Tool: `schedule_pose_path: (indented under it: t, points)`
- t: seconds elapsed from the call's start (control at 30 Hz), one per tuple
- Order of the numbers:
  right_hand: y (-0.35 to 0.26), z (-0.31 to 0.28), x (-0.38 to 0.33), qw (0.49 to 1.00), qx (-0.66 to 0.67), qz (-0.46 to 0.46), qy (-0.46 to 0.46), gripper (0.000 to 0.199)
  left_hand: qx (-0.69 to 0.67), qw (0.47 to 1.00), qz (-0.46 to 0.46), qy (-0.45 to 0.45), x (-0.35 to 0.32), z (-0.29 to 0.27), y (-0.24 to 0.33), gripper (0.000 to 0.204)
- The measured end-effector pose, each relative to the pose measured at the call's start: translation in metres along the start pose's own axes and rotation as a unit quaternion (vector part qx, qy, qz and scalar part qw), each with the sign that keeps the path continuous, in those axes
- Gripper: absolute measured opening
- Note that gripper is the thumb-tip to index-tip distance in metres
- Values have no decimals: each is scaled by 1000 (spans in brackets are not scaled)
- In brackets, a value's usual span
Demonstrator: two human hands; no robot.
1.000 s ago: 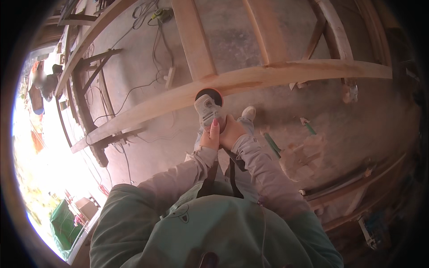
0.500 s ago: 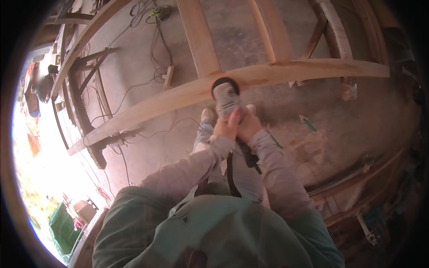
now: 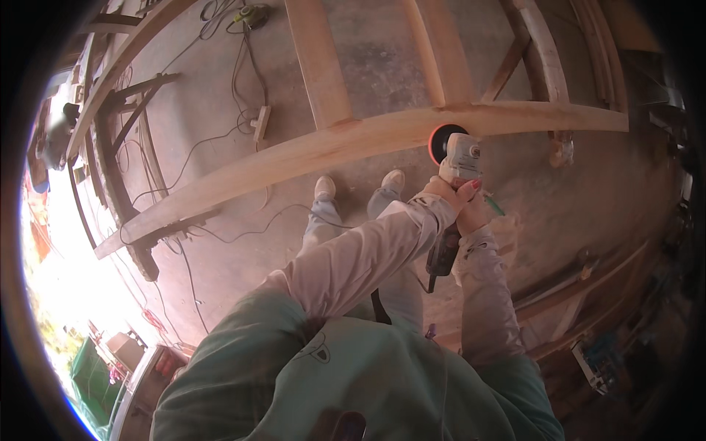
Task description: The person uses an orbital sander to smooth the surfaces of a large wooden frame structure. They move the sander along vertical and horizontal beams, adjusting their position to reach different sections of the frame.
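Both my hands grip a handheld disc sander (image 3: 463, 156) with a grey head and a dark lower body. My left hand (image 3: 443, 191) wraps the tool just behind its head. Close against it, my right hand (image 3: 473, 214) is closed round the body lower down. The round sanding pad (image 3: 444, 144), dark with an orange-red rim, is tilted at the near edge of a long curved wooden beam (image 3: 279, 160). Whether the pad touches the wood I cannot tell. Two wooden crosspieces (image 3: 321, 70) run away from the beam's far side.
Dark wooden stands (image 3: 140, 242) support the beam's left part. Cables (image 3: 254, 224) trail over the concrete floor, with a power strip (image 3: 260, 123) and a yellow-green power tool (image 3: 252, 15) beyond. My shoes (image 3: 324, 188) are below the beam. Timber (image 3: 581, 283) lies at right.
The sander and both my hands have moved right along the beam, from near the left crosspiece to past the right one. The pad now tilts, showing its orange-red edge.
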State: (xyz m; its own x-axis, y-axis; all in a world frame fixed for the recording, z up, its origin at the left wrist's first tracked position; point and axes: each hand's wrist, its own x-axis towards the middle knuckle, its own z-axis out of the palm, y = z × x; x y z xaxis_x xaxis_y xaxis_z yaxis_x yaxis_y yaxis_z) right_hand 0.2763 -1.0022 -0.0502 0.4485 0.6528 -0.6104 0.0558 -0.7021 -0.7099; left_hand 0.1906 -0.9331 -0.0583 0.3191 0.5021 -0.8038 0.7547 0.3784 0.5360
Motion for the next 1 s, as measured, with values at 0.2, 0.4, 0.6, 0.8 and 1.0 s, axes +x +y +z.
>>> schedule_pose_path:
  t: [0.2,0.4,0.6,0.8,1.0]
  points:
    - [14,33,1,996,-1,-66,-63,42,-210,975,66,-30,-10,-19,-51,83]
    - [12,50,4,995,32,-51,-83,47,-104,994,1,22,-20,-40,-40,66]
    - [-31,181,-22,957,-180,-26,-227,68,-288,932,85,201,-54,-105,-179,54]
    - [-72,172,-25,950,-199,-23,-240,61,-344,924,56,159,-44,-106,-178,57]
    - [-35,104,-14,992,23,-74,-98,43,-63,993,35,94,-40,-90,-60,55]
